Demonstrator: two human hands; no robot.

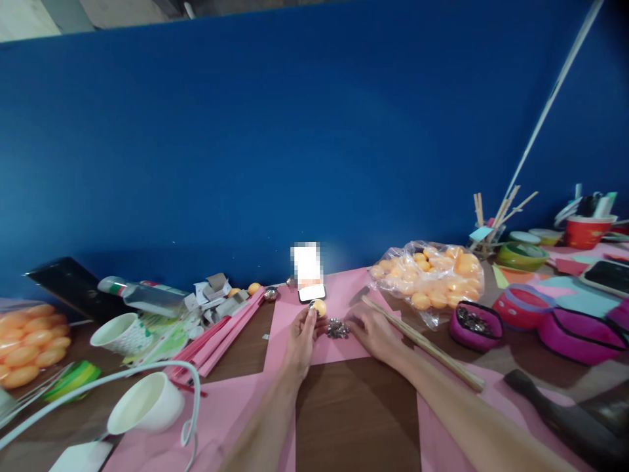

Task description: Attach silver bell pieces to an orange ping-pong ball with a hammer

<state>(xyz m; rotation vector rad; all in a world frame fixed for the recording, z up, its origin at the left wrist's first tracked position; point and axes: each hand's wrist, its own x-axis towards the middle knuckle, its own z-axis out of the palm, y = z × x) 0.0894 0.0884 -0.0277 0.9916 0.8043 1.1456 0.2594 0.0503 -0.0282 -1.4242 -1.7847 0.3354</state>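
My left hand [302, 334] pinches an orange ball [319, 307] the size of a ping-pong ball, with a dark spot on its side. Beside it, on pink paper [285, 321], lies a heap of small shiny metal pieces [337, 328], too small to name surely. My right hand [374, 331] is at the heap's right edge with its fingers drawn together; what they hold, if anything, is hidden. A lit phone [311, 292] stands just beyond the ball. Under my right wrist runs the wooden handle of a hammer [432, 347].
A clear bag of orange balls [437, 275] sits at the back right, another bag [29, 344] far left. Purple bowls [476, 334] stand on the right. Paper cups [147, 403], a white cable [194, 387] and pink strips [221, 334] lie left. A blue partition [295, 131] rises behind.
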